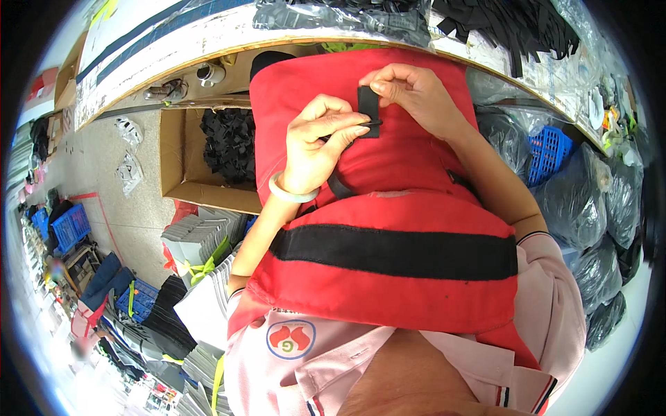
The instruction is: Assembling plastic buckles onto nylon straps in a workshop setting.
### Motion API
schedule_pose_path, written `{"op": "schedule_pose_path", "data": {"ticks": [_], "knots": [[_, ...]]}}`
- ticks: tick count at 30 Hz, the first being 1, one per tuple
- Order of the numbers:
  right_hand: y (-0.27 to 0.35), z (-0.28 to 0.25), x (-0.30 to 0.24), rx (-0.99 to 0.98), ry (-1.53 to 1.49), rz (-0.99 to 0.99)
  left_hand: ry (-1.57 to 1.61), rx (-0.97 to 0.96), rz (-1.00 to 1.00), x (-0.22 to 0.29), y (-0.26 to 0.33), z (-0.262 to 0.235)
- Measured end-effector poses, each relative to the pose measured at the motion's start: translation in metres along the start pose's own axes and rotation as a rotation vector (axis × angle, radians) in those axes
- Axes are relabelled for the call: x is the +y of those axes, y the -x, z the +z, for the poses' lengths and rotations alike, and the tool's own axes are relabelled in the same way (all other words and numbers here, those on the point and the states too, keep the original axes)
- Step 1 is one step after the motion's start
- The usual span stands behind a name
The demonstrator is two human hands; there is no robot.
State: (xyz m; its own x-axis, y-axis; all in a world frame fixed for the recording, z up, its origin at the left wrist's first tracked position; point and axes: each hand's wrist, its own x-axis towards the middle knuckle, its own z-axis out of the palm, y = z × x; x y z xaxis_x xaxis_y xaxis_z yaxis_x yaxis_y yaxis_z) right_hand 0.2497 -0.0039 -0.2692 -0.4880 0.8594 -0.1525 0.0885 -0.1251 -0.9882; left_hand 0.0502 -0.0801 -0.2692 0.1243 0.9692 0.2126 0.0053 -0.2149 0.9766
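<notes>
A short black fabric strip (369, 102) is held upright above my lap, over the red apron (423, 159). My right hand (416, 97) pinches its upper end between thumb and fingers. Lower down, my left hand (316, 142) is closed at the strip's other end, thumb against forefinger. A thin dark edge sticks out from those left fingertips across the strip; whether it is a fold or a second piece, I cannot tell. A pale bangle (291, 193) circles my left wrist.
Ahead, a worktable (201, 43) bears plastic bags and a pile of black strips (517, 31). An open cardboard box (211, 197) of black pieces sits left of my lap. Stacked grey sheets (196, 243) lie nearer. Filled bags (572, 197) and a blue basket (548, 154) crowd the right.
</notes>
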Motion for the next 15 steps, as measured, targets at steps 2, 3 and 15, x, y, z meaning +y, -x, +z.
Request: {"op": "schedule_pose_path", "data": {"ticks": [2, 3, 15], "knots": [[-0.002, 0.002, -0.002, -0.068, -0.007, 0.091, 0.011, 0.004, -0.025, 0.002, 0.002, -0.003], [-0.001, 0.004, -0.001, -0.052, -0.078, 0.095, 0.029, -0.004, -0.051, 0.004, 0.002, -0.004], [-0.015, 0.051, 0.013, -0.333, 0.008, 0.171, -0.323, 0.65, -0.461, 0.057, 0.082, -0.131]]}}
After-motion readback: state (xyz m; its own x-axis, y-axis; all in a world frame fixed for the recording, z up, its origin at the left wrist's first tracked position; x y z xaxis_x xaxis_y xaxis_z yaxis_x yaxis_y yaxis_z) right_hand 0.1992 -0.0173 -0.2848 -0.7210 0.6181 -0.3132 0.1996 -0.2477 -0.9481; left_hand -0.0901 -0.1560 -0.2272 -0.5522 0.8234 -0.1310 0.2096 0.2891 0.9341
